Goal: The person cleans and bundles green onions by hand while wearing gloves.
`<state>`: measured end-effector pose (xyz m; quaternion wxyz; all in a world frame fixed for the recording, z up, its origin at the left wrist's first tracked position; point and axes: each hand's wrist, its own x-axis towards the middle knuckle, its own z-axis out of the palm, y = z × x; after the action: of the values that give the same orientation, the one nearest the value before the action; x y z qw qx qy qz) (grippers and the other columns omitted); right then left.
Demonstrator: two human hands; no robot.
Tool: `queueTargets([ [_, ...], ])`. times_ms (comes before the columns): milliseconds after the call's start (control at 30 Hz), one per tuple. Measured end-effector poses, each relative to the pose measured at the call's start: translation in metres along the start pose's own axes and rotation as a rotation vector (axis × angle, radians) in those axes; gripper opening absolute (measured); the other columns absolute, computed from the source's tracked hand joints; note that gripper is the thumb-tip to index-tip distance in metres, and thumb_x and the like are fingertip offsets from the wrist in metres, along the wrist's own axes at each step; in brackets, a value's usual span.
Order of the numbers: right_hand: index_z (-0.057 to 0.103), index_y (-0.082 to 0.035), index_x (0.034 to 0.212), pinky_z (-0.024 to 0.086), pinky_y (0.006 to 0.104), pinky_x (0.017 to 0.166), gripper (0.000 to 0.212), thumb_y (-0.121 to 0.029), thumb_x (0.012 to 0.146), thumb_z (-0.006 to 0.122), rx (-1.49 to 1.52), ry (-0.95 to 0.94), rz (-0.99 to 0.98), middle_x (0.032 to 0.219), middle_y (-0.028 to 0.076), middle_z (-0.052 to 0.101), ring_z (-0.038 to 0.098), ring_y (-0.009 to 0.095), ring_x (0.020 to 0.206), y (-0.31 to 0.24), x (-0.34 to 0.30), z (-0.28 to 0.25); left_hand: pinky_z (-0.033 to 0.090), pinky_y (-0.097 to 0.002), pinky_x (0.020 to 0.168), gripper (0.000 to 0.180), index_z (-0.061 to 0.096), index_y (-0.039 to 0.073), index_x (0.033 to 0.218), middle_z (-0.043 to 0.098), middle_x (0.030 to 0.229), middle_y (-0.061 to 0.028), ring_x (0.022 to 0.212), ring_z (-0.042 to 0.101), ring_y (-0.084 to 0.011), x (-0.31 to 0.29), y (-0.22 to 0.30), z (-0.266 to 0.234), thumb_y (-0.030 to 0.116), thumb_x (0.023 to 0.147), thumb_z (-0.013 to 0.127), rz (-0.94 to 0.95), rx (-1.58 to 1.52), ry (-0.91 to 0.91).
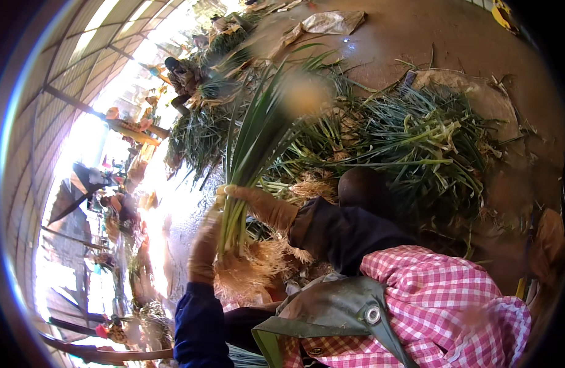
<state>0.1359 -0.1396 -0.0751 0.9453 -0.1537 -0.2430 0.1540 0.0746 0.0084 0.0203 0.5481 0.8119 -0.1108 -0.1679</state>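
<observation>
Upright in front of me stands a bunch of green onions [236, 214], its long dark leaves fanning up and its shaggy pale roots hanging below. My right hand [269, 205], in a soiled tan glove, reaches across the stems from the right, fingers closed round them. On the bunch's left side my left hand [205, 245], gloved too, presses against the stems with its fingers bent; its fingertips are partly hidden. The roots [252, 267] hang over my lap, below both hands.
A large heap of green onions [430, 141] lies on the brown floor [405, 30] to the right. More leafy piles [199, 138] lie further off, beside a crouching person [183, 76]. Other people are along the bright left side. A pale sack [334, 23] lies at the far side.
</observation>
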Motion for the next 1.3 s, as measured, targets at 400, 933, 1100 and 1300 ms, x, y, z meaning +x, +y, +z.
queueTargets([
  [400,0.049,-0.001,0.122,0.043,0.0280,0.085,0.050,-0.031,0.085,0.063,-0.029,0.174,-0.046,0.108,0.005,0.057,0.054,0.013,0.097,0.013,-0.013,0.029,0.049,-0.0318,0.056,0.030,0.060,0.002,0.096,0.064,0.074,-0.0078,0.063,0.062,-0.0176,0.012,-0.027,0.035,0.017,0.070,0.067,-0.070,0.584,0.469],
  [933,0.044,-0.005,0.123,0.044,0.0400,0.091,0.051,-0.045,0.090,0.047,0.203,-0.053,0.165,0.117,0.014,0.053,0.053,0.031,0.105,-0.047,0.058,-0.027,0.051,-0.0434,0.062,0.037,0.054,0.017,0.114,0.066,0.085,-0.0126,0.071,0.064,-0.0309,-0.170,0.009,-0.153,0.038,0.084,0.056,-0.031,2.001,0.605],
  [1100,0.037,0.000,0.131,0.039,0.0436,0.099,0.058,-0.042,0.091,0.045,-0.101,0.113,0.196,0.128,0.018,0.046,0.049,0.037,0.113,-0.121,0.128,-0.025,0.049,-0.0439,0.073,0.047,0.051,0.016,0.120,0.064,0.097,-0.0172,0.089,0.061,-0.0357,-0.361,-0.018,-0.193,0.038,0.079,0.060,-0.353,1.756,0.969],
  [1300,0.032,0.008,0.133,0.038,0.0423,0.103,0.062,-0.035,0.091,0.047,-0.429,0.205,0.222,0.138,0.022,0.036,0.047,0.037,0.119,-0.055,0.112,-0.018,0.047,-0.0442,0.077,0.052,0.050,0.012,0.123,0.063,0.098,-0.0192,0.093,0.060,-0.0361,-0.572,-0.139,-0.161,0.040,0.079,0.058,-1.039,1.225,1.239],
])
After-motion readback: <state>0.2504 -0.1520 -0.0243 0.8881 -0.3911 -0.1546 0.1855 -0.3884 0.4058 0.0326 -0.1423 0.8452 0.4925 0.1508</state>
